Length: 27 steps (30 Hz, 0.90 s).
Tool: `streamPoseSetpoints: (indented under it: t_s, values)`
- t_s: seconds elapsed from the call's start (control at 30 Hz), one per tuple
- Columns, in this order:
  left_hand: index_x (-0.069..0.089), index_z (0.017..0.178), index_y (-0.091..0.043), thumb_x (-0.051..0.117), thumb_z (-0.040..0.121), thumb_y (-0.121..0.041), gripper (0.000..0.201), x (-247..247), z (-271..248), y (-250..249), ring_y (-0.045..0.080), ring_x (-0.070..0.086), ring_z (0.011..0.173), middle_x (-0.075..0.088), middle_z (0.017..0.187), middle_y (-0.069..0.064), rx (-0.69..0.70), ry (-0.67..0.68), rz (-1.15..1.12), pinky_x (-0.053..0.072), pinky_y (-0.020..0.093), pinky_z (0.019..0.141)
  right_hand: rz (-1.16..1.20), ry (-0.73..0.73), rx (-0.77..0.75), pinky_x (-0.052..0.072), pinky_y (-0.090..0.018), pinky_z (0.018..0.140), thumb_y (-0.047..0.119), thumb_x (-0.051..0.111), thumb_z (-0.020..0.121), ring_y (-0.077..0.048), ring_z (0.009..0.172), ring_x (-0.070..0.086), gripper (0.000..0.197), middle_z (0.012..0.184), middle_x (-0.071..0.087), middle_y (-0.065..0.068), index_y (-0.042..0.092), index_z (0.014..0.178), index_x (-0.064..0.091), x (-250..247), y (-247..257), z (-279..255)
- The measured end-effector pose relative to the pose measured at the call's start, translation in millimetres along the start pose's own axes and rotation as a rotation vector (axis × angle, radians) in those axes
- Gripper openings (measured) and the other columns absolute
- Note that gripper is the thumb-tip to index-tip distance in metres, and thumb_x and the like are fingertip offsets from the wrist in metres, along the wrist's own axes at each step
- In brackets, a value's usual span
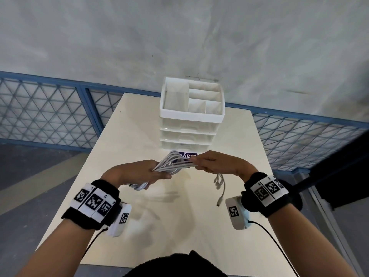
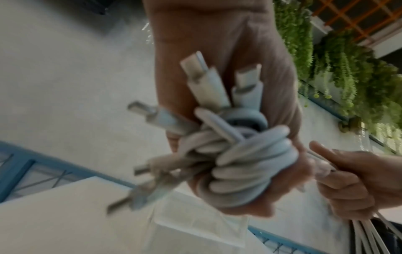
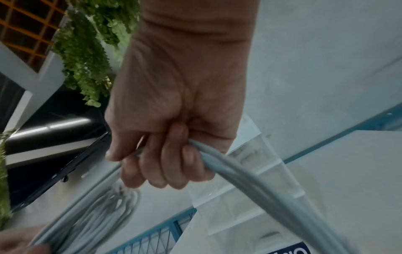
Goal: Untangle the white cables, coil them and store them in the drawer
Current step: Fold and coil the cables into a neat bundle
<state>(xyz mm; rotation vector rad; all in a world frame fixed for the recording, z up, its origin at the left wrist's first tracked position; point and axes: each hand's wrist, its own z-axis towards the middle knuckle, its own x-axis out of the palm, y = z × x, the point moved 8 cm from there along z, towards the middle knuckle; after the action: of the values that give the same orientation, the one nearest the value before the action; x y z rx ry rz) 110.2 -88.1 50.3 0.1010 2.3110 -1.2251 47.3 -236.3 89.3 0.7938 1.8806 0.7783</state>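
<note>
Both hands hold a bundle of white cables (image 1: 175, 162) above the middle of the cream table (image 1: 139, 226). My left hand (image 1: 143, 172) grips the looped end, and in the left wrist view the coils (image 2: 245, 165) fill the palm with several plugs (image 2: 195, 68) sticking out. My right hand (image 1: 207, 163) grips the other end of the strands (image 3: 250, 180), fingers (image 3: 174, 165) curled round them. Loose cable ends with plugs (image 1: 219, 186) hang below the right hand. The white drawer unit (image 1: 189, 124) stands at the table's far side, its drawers closed.
An open tray with dividers (image 1: 191, 98) sits on top of the drawer unit. A purple label (image 1: 187, 155) lies on the table just behind the cables. A blue mesh railing (image 1: 50, 110) runs behind the table; a dark object (image 1: 339, 166) sits off the right edge.
</note>
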Motion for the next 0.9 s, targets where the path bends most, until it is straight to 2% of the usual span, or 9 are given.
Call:
streamPoseSetpoints:
  t_s: [0.07, 0.17, 0.27, 0.37, 0.5, 0.67, 0.77, 0.83, 0.9]
  values:
    - [0.043, 0.058, -0.019, 0.057, 0.083, -0.05, 0.042, 4, -2, 0, 0.016, 0.047, 0.047, 0.048, 0.046, -0.007, 0.035, 0.013, -0.073, 0.039, 0.026, 0.055, 0.07, -0.062, 0.026, 0.026, -0.021, 0.054, 0.044, 0.035, 0.098, -0.01, 0.053, 0.023, 0.044, 0.058, 0.031, 0.007, 0.029, 0.068, 0.064, -5, -6, -1]
    - [0.044, 0.055, -0.018, 0.056, 0.086, -0.046, 0.043, 10, 5, -3, 0.018, 0.048, 0.045, 0.05, 0.042, -0.004, 0.07, -0.067, -0.14, 0.04, 0.026, 0.053, 0.228, -0.362, -0.033, 0.022, -0.023, 0.048, 0.04, 0.04, 0.097, -0.011, 0.048, 0.023, 0.046, 0.054, 0.03, 0.001, 0.016, 0.06, 0.047, -19, -8, 2]
    - [0.049, 0.059, -0.015, 0.056, 0.082, -0.052, 0.044, 19, 16, -9, 0.023, 0.053, 0.047, 0.054, 0.047, 0.003, 0.085, -0.205, -0.239, 0.043, 0.027, 0.052, 0.628, -0.617, -0.063, 0.02, -0.018, 0.04, 0.027, 0.045, 0.097, -0.007, 0.039, 0.019, 0.042, 0.047, 0.026, 0.007, 0.016, 0.057, 0.04, -17, -13, 5]
    - [0.051, 0.065, -0.013, 0.05, 0.093, -0.036, 0.036, 31, 19, -26, 0.008, 0.05, 0.046, 0.052, 0.055, 0.002, 0.177, -0.259, -0.319, 0.043, 0.018, 0.052, 0.847, -0.645, -0.091, 0.019, -0.021, 0.043, 0.025, 0.041, 0.098, -0.009, 0.042, 0.018, 0.044, 0.047, 0.024, 0.009, 0.019, 0.055, 0.032, -5, -7, 14]
    - [0.047, 0.07, -0.028, 0.048, 0.095, -0.026, 0.025, 25, 18, -42, 0.0, 0.043, 0.038, 0.046, 0.048, -0.009, 0.278, -0.361, -0.289, 0.033, 0.01, 0.046, 0.847, -0.65, -0.095, 0.022, -0.021, 0.042, 0.024, 0.031, 0.101, -0.006, 0.037, 0.022, 0.049, 0.04, 0.026, 0.014, 0.021, 0.052, 0.029, -3, -1, 14]
    - [0.066, 0.1, -0.023, 0.045, 0.093, -0.038, 0.026, 28, 26, -30, -0.006, 0.064, 0.076, 0.069, 0.085, -0.009, 0.255, -0.402, -0.406, 0.046, 0.018, 0.077, 0.777, -0.648, -0.041, 0.031, -0.022, 0.048, 0.032, 0.026, 0.102, -0.007, 0.041, 0.029, 0.053, 0.04, 0.031, 0.014, 0.023, 0.05, 0.032, 5, -6, 16]
    - [0.065, 0.087, -0.027, 0.044, 0.094, -0.035, 0.023, 32, 24, -34, -0.002, 0.066, 0.078, 0.07, 0.081, -0.011, 0.272, -0.425, -0.463, 0.047, 0.017, 0.08, 0.6, -0.687, 0.009, 0.034, -0.018, 0.049, 0.04, 0.023, 0.101, -0.003, 0.043, 0.038, 0.051, 0.046, 0.042, 0.012, 0.015, 0.061, 0.042, 8, -3, 15]
    - [0.065, 0.084, -0.023, 0.042, 0.095, -0.031, 0.026, 35, 21, -42, -0.005, 0.064, 0.072, 0.07, 0.071, -0.014, 0.301, -0.387, -0.459, 0.044, 0.01, 0.073, 0.581, -0.712, 0.086, 0.035, -0.023, 0.053, 0.046, 0.022, 0.099, -0.008, 0.055, 0.041, 0.04, 0.064, 0.043, 0.004, 0.014, 0.088, 0.044, 12, -12, 18]
    - [0.068, 0.093, -0.013, 0.042, 0.097, -0.029, 0.031, 38, 21, -44, -0.002, 0.067, 0.075, 0.074, 0.08, -0.005, 0.316, -0.336, -0.451, 0.046, 0.01, 0.072, 0.617, -0.697, 0.15, 0.035, -0.021, 0.044, 0.051, 0.021, 0.097, -0.01, 0.057, 0.041, 0.04, 0.073, 0.043, -0.001, 0.015, 0.108, 0.037, 18, -22, 22]
